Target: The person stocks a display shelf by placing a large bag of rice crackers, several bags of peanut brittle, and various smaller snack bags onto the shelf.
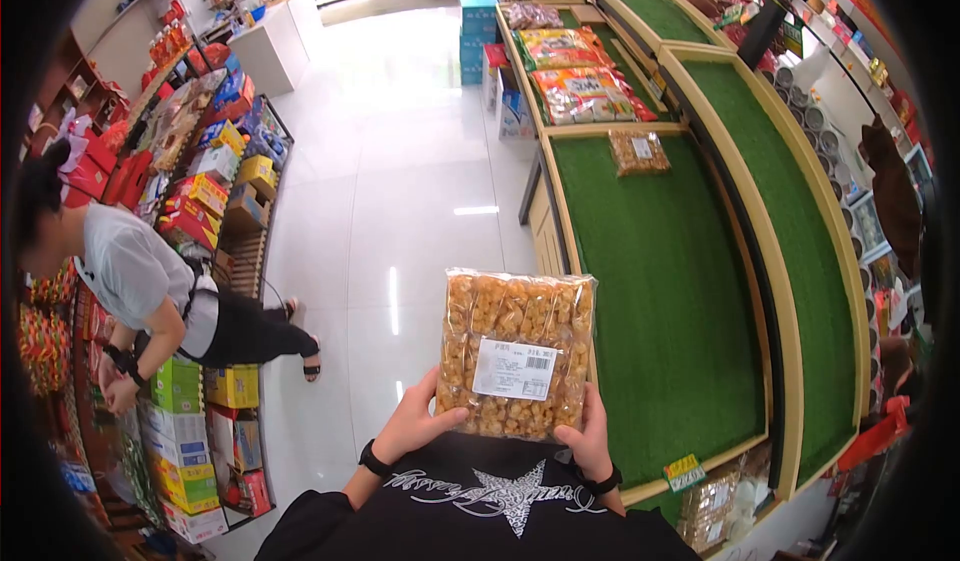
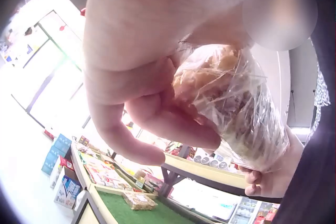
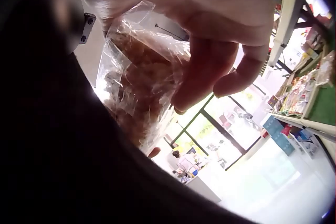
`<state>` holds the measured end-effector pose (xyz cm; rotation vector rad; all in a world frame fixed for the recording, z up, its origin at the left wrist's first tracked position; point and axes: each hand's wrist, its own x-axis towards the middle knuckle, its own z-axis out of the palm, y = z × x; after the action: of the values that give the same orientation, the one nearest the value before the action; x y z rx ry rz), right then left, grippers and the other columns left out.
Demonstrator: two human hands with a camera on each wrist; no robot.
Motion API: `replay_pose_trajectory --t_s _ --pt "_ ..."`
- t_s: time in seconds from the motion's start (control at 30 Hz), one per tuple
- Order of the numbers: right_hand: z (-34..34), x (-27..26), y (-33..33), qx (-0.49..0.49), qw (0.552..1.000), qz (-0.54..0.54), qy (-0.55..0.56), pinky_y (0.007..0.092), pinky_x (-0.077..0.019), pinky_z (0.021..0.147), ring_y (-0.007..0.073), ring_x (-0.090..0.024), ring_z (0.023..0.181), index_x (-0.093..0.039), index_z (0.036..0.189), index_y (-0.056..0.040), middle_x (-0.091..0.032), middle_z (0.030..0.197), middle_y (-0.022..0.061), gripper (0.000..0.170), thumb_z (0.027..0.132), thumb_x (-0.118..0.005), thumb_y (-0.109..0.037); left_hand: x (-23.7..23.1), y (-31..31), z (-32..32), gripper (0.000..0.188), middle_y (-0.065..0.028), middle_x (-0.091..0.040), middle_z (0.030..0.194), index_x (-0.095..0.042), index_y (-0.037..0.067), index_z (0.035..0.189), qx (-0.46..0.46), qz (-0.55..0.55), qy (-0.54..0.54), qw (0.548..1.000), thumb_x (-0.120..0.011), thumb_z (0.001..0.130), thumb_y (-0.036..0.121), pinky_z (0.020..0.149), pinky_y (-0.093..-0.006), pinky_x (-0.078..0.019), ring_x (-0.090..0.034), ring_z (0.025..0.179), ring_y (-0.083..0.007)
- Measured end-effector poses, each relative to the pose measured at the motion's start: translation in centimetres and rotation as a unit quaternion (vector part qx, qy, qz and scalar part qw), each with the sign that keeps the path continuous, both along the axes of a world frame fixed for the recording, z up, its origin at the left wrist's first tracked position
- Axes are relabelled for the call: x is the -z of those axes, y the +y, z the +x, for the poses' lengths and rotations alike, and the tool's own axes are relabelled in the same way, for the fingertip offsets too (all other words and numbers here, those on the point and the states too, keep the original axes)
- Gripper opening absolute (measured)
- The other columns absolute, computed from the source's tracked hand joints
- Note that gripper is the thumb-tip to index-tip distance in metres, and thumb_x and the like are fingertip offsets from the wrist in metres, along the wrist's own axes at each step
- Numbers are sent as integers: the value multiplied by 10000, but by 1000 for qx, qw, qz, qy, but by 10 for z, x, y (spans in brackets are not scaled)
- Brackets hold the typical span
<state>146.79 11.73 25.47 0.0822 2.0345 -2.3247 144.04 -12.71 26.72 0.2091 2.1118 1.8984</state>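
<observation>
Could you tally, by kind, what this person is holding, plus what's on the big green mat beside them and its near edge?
Clear packs of brown snack: 2 (the held pack, between left hand and right hand; the lying pack, on the green mat)
Small green-and-yellow sign, near edge: 1
Total: 3

In the head view, a person (image 1: 140, 271) in a pale shirt is at left; blue boxes (image 1: 478, 39) are stacked at top centre.

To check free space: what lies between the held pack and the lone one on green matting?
From the held pack: wooden rim, then bare green matting, in the head view.
</observation>
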Motion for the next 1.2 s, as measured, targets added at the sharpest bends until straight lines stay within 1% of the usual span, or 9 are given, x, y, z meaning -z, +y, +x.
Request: replay_pose_trajectory --t_s 0.17,0.27,0.37,0.6,0.67,0.83,1.0,1.07,1.2 --pt "-75 -4 22 -13 999 -3 38 297 -359 858 176 -473 964 -383 1088 37 -492 1015 107 646 613 -698 -268 -19 17 -68 539 -144 -566 1010 -413 -32 1152 -15 -18 43 999 -628 732 229 842 -310 -397 -528 964 -197" --pt "-125 -13 41 -39 996 9 77 293 -373 847 171 -493 945 -386 1080 39 -510 1000 107 647 613 -700 -278 -29 32 -111 535 -152 -575 990 -423 -29 1141 -19 -25 81 996 -634 723 232 826 -313 -407 -542 952 -204" --pt "-160 -26 57 -52 993 47 100 284 -410 788 160 -534 878 -404 1051 34 -551 937 98 635 606 -710 -301 -33 47 -146 545 -159 -582 976 -424 -26 1141 -30 -23 119 992 -639 716 240 810 -316 -416 -556 932 -216" --pt "-212 -19 76 -97 993 49 51 281 -398 805 161 -528 905 -411 1039 36 -552 942 119 634 605 -714 -312 -26 59 -187 551 -164 -581 992 -437 -29 1137 -35 -66 67 995 -639 703 244 812 -314 -415 -561 928 -242" --pt "-220 -17 71 -87 994 56 27 281 -392 812 163 -528 899 -409 1042 42 -551 935 124 639 606 -713 -313 -20 58 -200 549 -164 -582 980 -438 -24 1139 -39 -42 56 997 -639 702 241 808 -309 -414 -559 917 -232" --pt "-248 -9 62 -54 997 47 -12 279 -384 827 165 -518 924 -397 1055 51 -544 959 126 633 618 -713 -281 -12 49 -252 556 -164 -581 971 -441 -17 1141 5 -47 25 999 -639 702 262 814 -312 -409 -555 911 -223" --pt "-294 -16 46 1 999 46 -1 277 -384 830 161 -512 927 -384 1080 57 -544 968 126 624 637 -702 -246 -18 37 -328 555 -164 -578 980 -445 -20 1134 75 -55 17 996 -636 707 279 823 -316 -404 -550 922 -221" --pt "-314 -21 37 18 998 55 11 280 -389 824 159 -513 920 -380 1089 60 -544 970 128 620 649 -693 -246 -20 31 -361 553 -162 -576 988 -446 -24 1135 100 -58 50 992 -633 712 278 825 -317 -402 -548 930 -223" --pt "-346 -16 15 78 995 64 26 286 -389 822 173 -516 915 -377 1099 58 -543 970 124 622 666 -679 -270 -28 19 -417 552 -161 -574 995 -448 -28 1137 143 -34 60 987 -630 715 277 829 -317 -400 -545 937 -228"
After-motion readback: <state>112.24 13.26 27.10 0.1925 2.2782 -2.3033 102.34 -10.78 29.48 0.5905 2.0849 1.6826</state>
